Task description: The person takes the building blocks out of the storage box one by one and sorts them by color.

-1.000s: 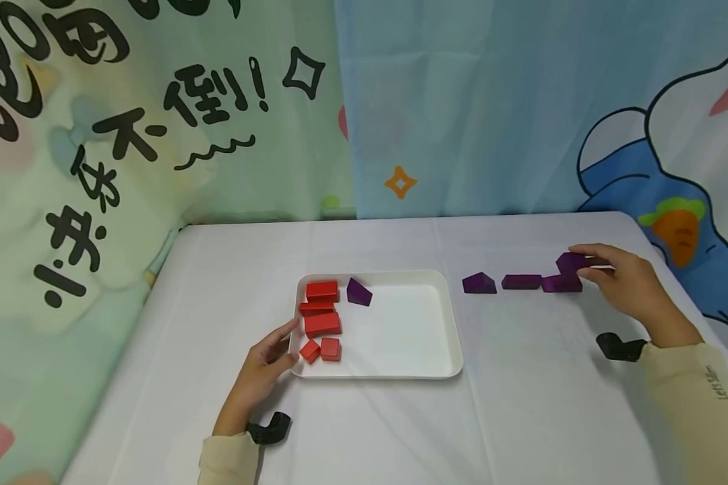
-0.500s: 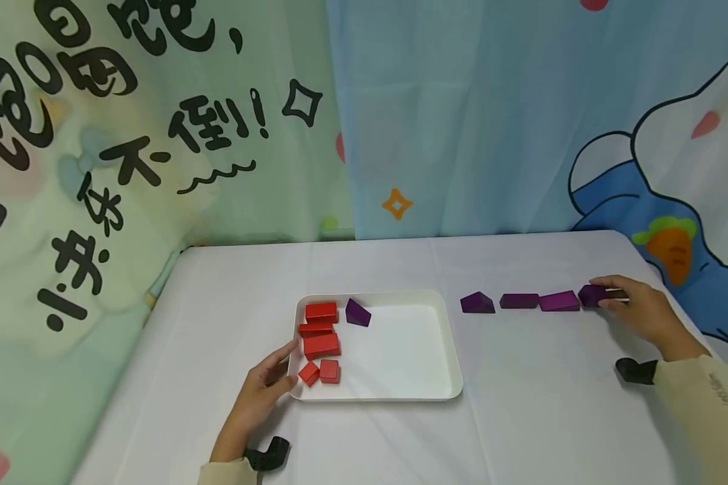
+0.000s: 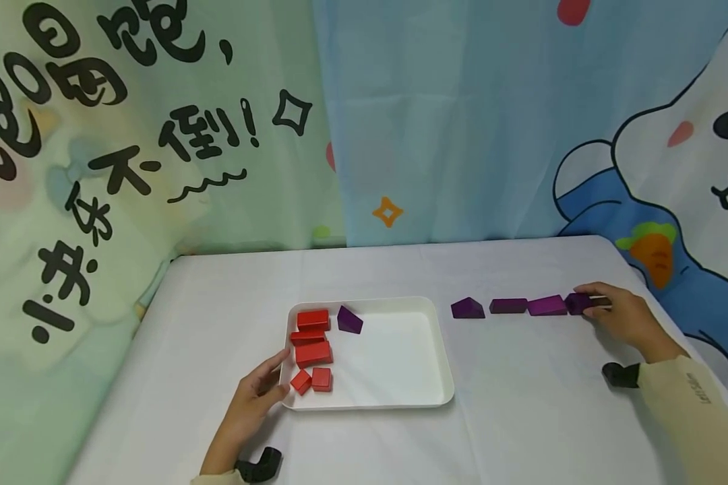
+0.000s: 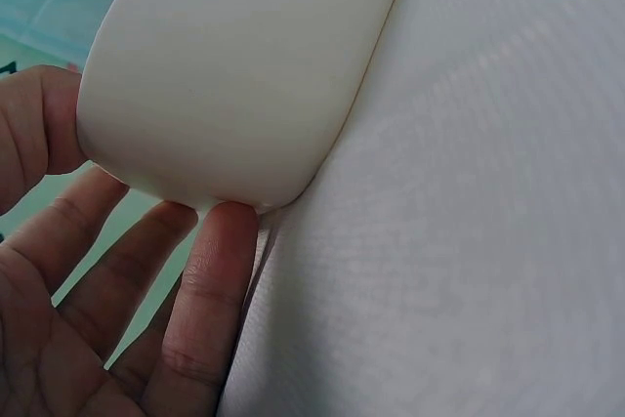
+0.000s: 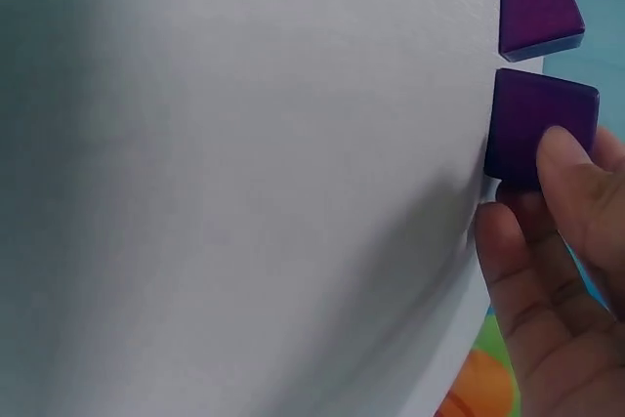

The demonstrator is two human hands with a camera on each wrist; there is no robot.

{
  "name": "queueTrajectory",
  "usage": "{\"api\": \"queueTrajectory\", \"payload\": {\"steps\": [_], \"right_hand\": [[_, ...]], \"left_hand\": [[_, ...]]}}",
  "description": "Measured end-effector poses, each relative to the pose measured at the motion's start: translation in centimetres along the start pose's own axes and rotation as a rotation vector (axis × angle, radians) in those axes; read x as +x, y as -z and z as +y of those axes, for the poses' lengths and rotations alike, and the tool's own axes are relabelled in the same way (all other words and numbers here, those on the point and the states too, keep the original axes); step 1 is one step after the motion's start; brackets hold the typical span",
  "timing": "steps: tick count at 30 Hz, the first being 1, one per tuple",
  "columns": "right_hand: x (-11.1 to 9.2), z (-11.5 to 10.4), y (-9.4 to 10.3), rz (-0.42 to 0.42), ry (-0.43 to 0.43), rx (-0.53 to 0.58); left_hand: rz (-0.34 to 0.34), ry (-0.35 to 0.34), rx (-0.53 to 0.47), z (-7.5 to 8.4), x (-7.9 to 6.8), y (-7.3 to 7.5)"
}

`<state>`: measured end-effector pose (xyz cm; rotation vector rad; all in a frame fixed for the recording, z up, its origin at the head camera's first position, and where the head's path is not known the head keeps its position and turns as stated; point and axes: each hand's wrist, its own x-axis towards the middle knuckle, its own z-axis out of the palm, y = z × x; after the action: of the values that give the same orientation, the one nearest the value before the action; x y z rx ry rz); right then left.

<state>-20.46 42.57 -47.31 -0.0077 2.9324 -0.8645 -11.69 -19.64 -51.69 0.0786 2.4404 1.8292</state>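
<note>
Block (image 3: 575, 304) is off to your right, pinched between the thumb and fingers of your right hand (image 3: 627, 318), so that arm is the nearer one by far. Leftward from it, three more pieces (image 3: 547, 306) continue in line, that line's long axis going side to side; in the right wrist view a narrow gap parts the block from its neighbour. Past the leftmost piece lies the tray (image 3: 394, 367), its long side roughly parallel, its far edge about level with the pieces. Your left hand (image 3: 249, 403) is at the tray's opposite end, fingers extended, tips against the wall rather than clasping it. What seems to matter: those pieces stand between your right hand and the tray
</note>
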Motion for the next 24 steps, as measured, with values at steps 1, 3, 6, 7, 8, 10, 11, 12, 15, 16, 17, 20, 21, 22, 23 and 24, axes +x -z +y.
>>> {"api": "queueTrajectory", "payload": {"steps": [1,3,6,7,8,10,11,12,15,16,17,20,21,22,23,24], "right_hand": [[0.0,-0.2,0.1,-0.009,-0.002,0.000],[0.1,-0.7,0.4,-0.027,-0.004,-0.013],[0.2,-2.2,1.0,-0.010,0.003,-0.043],[0.2,-3.0,1.2,0.004,0.006,-0.050],[0.2,-3.8,1.3,0.023,0.015,-0.058],[0.4,-5.9,1.1,0.066,0.043,-0.052],[0.5,-7.1,0.9,0.083,0.065,-0.045],[0.6,-8.3,0.6,0.091,0.084,-0.025],[0.9,-11.9,-0.8,0.085,0.139,0.075],[1.0,-13.0,-1.3,0.075,0.154,0.112],[1.1,-14.2,-1.9,0.065,0.172,0.153],[1.3,-17.5,-3.6,0.033,0.224,0.263],[1.3,-18.6,-4.2,0.026,0.245,0.286],[1.4,-19.5,-4.7,0.017,0.267,0.310],[1.5,-20.4,-5.3,0.006,0.290,0.332],[1.6,-21.2,-5.8,-0.009,0.314,0.351]], "left_hand": [[0.001,0.000,0.003,0.1,0.0,0.1],[-0.002,-0.005,0.000,0.2,-0.1,0.1],[-0.010,-0.022,-0.002,0.2,-0.1,0.2],[-0.012,-0.028,-0.002,0.2,-0.2,0.2],[-0.012,-0.031,-0.003,0.2,-0.2,0.2],[-0.008,-0.032,0.002,0.0,-0.2,0.3],[-0.007,-0.028,0.004,0.0,-0.2,0.3],[-0.007,-0.026,0.003,-0.1,-0.2,0.4],[-0.008,-0.018,-0.002,-0.2,-0.1,0.5],[-0.011,-0.017,-0.004,-0.3,-0.1,0.5],[-0.013,-0.018,-0.006,-0.3,-0.1,0.5],[-0.015,-0.032,-0.003,-0.3,0.0,0.5],[-0.017,-0.039,-0.004,-0.3,0.0,0.5],[-0.018,-0.046,-0.001,-0.2,0.0,0.5],[-0.019,-0.055,-0.001,-0.2,0.0,0.6],[-0.020,-0.062,-0.003,-0.2,0.0,0.6]]}}
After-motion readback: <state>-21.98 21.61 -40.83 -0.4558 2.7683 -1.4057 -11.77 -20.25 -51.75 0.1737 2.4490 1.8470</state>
